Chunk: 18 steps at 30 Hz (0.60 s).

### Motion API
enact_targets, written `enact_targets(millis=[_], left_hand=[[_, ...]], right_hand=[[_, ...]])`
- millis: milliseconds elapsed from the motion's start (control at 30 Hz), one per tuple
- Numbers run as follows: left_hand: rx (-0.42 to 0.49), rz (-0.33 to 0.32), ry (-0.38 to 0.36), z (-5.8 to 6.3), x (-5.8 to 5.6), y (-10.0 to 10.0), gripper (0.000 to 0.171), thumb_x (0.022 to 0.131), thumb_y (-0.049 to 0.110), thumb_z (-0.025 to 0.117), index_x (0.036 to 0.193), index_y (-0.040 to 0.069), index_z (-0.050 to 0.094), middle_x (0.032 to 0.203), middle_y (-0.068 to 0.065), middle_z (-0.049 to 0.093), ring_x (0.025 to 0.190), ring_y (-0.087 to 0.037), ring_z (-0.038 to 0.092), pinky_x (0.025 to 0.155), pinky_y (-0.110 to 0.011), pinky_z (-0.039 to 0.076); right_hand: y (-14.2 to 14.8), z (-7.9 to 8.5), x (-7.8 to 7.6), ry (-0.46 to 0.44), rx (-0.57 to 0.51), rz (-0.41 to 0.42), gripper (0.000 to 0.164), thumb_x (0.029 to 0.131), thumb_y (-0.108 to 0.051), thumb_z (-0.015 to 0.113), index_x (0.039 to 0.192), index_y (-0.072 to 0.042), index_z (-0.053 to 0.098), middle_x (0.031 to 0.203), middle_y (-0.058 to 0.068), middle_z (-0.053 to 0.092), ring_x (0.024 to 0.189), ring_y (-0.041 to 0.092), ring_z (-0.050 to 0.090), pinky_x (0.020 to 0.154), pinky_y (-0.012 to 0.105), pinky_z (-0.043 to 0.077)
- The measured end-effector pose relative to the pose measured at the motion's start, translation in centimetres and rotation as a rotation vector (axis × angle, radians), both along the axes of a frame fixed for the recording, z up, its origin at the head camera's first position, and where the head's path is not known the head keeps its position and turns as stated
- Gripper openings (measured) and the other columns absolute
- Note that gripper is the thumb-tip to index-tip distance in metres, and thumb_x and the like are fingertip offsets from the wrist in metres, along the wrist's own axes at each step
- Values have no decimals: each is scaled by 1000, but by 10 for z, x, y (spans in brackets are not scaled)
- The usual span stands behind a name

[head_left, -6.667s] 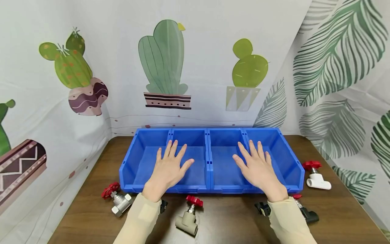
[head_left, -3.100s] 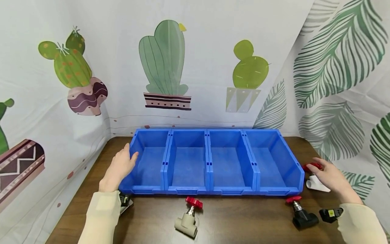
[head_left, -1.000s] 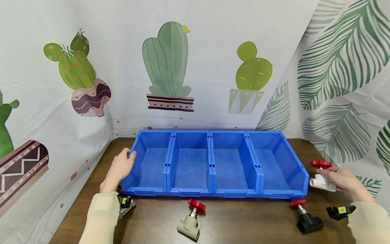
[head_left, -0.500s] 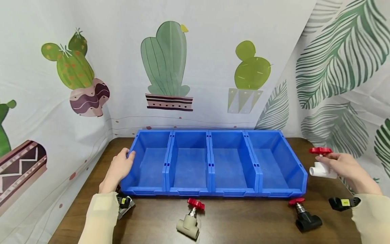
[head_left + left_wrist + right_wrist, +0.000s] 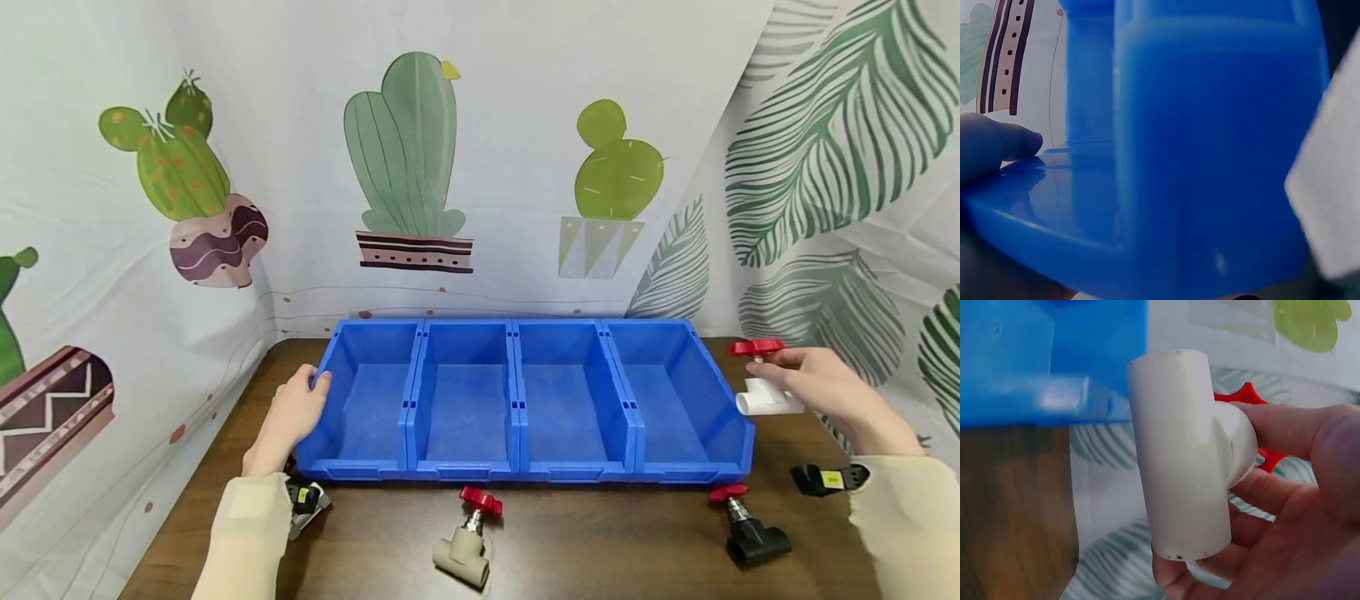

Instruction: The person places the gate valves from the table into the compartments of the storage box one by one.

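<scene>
My right hand [image 5: 836, 390] holds a white tee-shaped stop valve [image 5: 768, 398] with a red handwheel, raised off the table just right of the blue bin row. In the right wrist view, the thumb and fingers pinch the valve [image 5: 1179, 456] around its neck, below the wheel. My left hand [image 5: 292, 412] grips the left side wall of the blue bins [image 5: 474, 473], thumb over the rim. The left wrist view has that wall [image 5: 1222, 156] up close, with the thumb [image 5: 991, 145] at its edge.
A beige valve [image 5: 463, 554] lies in front of the bins, and a black valve [image 5: 756, 542] to the right. Partly hidden beneath the left wrist is a metal valve [image 5: 309, 512]. A printed cloth [image 5: 517, 167] hangs behind the wooden table [image 5: 600, 542].
My right hand has taken hold of the white valve, lifted it from the table and carried it left towards the bins. Earlier, my left hand moved from above the bins to their left wall.
</scene>
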<state>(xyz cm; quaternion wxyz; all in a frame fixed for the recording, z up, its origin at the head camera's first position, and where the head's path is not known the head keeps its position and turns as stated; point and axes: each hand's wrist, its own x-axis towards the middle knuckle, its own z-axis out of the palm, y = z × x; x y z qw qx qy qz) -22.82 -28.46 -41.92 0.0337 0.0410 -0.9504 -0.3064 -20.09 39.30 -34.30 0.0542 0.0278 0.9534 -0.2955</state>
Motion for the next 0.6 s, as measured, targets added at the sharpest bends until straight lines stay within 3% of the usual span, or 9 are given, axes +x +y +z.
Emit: enact_targets(millis=[300, 600], left_hand=[[2, 2, 11, -2, -1, -1, 46, 105, 41, 34, 118, 0, 50, 105, -24, 60, 92, -39, 57, 74, -50, 45], [11, 3, 3, 0, 0, 0, 47, 105, 43, 34, 118, 1, 50, 101, -21, 60, 88, -36, 57, 71, -47, 45]], right_hand=[[-30, 2, -11, 82, -40, 86, 43, 98, -33, 59, 106, 9, 63, 74, 4, 58, 65, 16, 52, 54, 29, 41], [-54, -8, -23, 96, -81, 126, 39, 97, -30, 62, 103, 8, 66, 81, 7, 57, 69, 19, 50, 54, 28, 39]])
